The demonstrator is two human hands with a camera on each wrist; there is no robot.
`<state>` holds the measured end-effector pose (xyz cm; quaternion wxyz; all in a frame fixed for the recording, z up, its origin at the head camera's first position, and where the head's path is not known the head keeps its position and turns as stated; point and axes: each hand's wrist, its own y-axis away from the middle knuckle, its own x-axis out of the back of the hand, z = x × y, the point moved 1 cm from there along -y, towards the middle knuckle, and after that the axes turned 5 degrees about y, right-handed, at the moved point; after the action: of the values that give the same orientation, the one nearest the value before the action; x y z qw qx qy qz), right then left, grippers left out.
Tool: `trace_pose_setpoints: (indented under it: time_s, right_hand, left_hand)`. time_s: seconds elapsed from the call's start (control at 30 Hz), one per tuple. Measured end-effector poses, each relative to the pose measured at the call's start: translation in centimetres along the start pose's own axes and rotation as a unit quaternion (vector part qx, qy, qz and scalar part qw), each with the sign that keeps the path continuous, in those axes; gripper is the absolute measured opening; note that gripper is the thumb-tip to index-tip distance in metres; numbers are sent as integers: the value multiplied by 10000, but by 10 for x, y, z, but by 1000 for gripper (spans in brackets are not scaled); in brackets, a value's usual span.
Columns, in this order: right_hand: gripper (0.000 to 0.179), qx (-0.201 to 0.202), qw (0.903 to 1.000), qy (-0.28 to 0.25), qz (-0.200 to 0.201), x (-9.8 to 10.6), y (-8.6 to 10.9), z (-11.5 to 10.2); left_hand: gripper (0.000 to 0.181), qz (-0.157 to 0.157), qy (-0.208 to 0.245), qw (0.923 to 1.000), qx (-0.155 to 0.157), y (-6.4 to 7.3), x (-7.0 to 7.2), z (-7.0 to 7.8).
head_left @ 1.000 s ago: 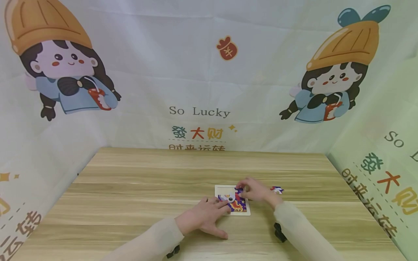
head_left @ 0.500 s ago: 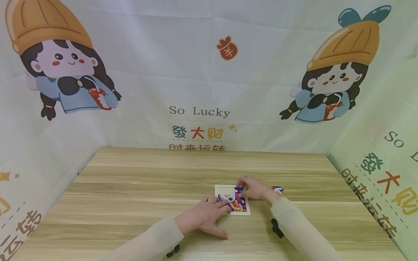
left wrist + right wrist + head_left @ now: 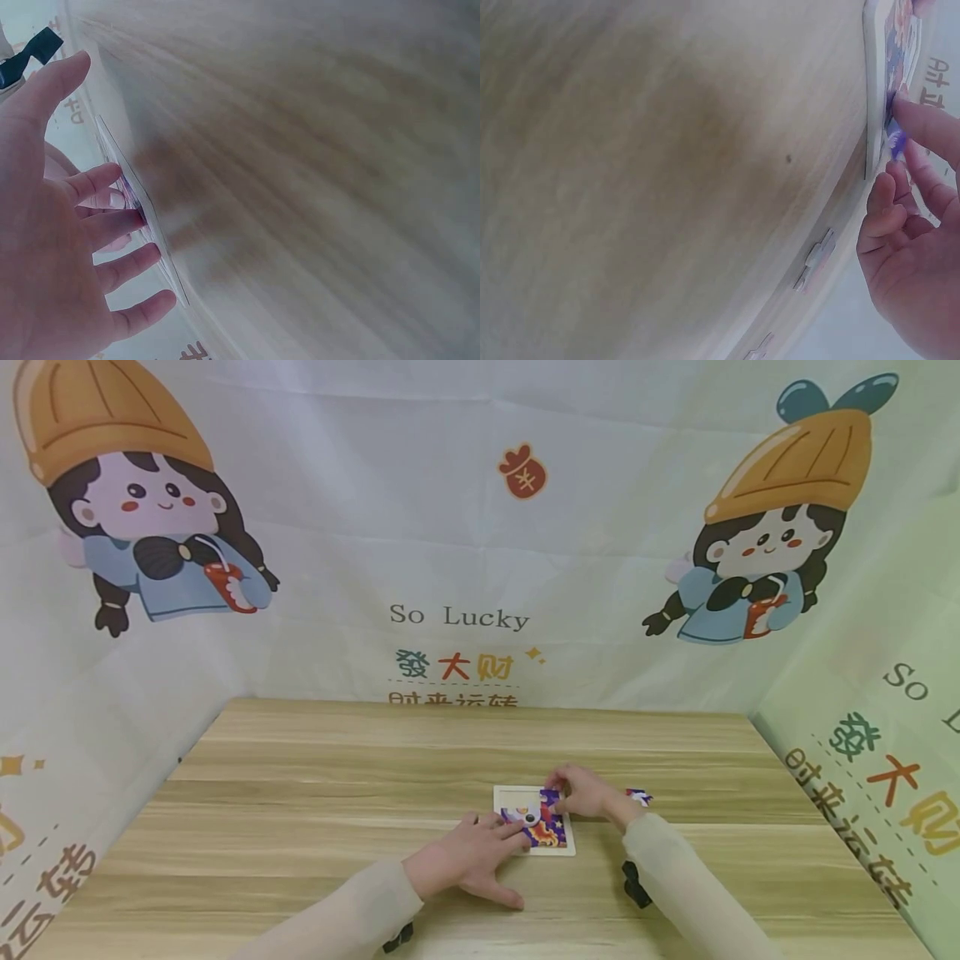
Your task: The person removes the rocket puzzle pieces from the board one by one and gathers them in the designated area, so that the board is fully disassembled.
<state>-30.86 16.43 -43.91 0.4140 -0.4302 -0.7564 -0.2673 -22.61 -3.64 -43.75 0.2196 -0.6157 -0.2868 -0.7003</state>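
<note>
A small jigsaw puzzle [image 3: 550, 835] with a purple, orange and white picture lies in a pale frame [image 3: 551, 852], whose upper left shows bare backing. My left hand [image 3: 476, 853] rests over the frame's lower left, fingers straight and spread, thumb out on the table. In the left wrist view the fingertips [image 3: 150, 255] reach the frame's edge. At the upper right corner, my right hand [image 3: 585, 792] pinches a purple puzzle piece [image 3: 896, 142] between thumb and finger, its other fingers curled in. Part of the picture is hidden under both hands.
A loose puzzle piece [image 3: 640, 796] lies on the wooden table [image 3: 337, 777] just right of my right hand. The right wrist view shows two loose pieces, one of them a flat piece [image 3: 814, 262] near the table's edge. Printed cloth [image 3: 465, 552] hangs behind the table.
My right hand and forearm have shifted slightly left, staying at the puzzle's upper right corner. The left hand and frame have stayed in place.
</note>
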Motion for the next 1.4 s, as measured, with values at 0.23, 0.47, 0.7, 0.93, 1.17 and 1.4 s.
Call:
trace_pose_setpoints:
  time_s: [0.23, 0.47, 0.7, 0.93, 1.17, 1.4]
  right_hand:
    - [25, 178, 9997, -165, -7, 1, 4, -3]
    - [22, 343, 9980, -526, 104, 2, 7, 2]
    - [21, 232, 9898, -1401, 124, 4, 10, 11]
    - [24, 64, 9830, -1836, 64, 12, 19, 18]
    - [24, 70, 9811, -1929, 96, 17, 26, 33]
    - [23, -13, 9784, -2060, 142, 28, 39, 39]
  left_hand:
    - [72, -82, 10, 10000, 34, -1, 1, 0]
    - [71, -18, -4, 10000, 26, 0, 1, 1]
    - [70, 70, -69, 10000, -12, -1, 0, 1]
    - [69, 58, -45, 10000, 10, -1, -1, 0]
    - [70, 37, -50, 10000, 27, -1, -1, 1]
    - [69, 38, -23, 10000, 32, 0, 1, 2]
